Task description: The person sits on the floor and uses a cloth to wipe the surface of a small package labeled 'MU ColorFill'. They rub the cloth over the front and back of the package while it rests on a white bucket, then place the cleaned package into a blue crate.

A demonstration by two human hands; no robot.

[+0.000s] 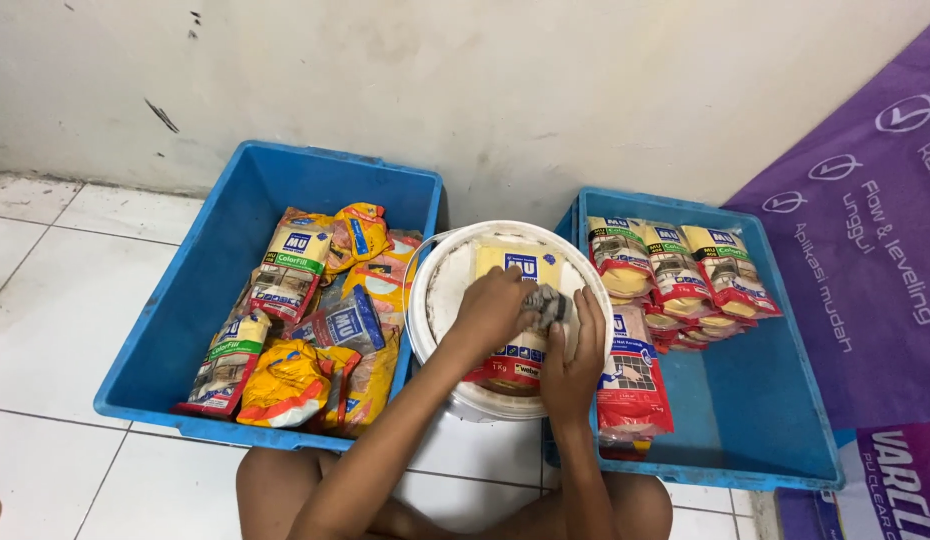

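Looking from left to right, I see first, well to the left of my hands, a blue rectangular plastic crate (200,300) holding a loose heap of yellow, red and blue powder pouches (320,320). Just beside it stands a round white plastic bucket (435,300), on whose lid lies a flat yellow-and-red pouch (520,350), directly under both hands. My left hand (493,310) is curled, fingers closed together on a crumpled grey rag (547,303) pressed against the pouch. My right hand (575,355) lies flat, fingers together, pinning the near end of the same pouch; it grips nothing that I can tell.

In my judgement the wipe goes best with the flat hand bearing down steadily so the pouch cannot slide on the smooth lid, and with the rag drawn in overlapping strokes away from that hand, reaching the edges as well as the middle.

To the right of the right hand, a second blue plastic crate (745,400) holds pouches laid in a tidy overlapping row (680,270), with a red one (630,385) nearest the wrist. Farther right lies a purple printed banner (865,260). Everything rests on a white tiled floor (55,300) against a scuffed white plastered wall (485,90).
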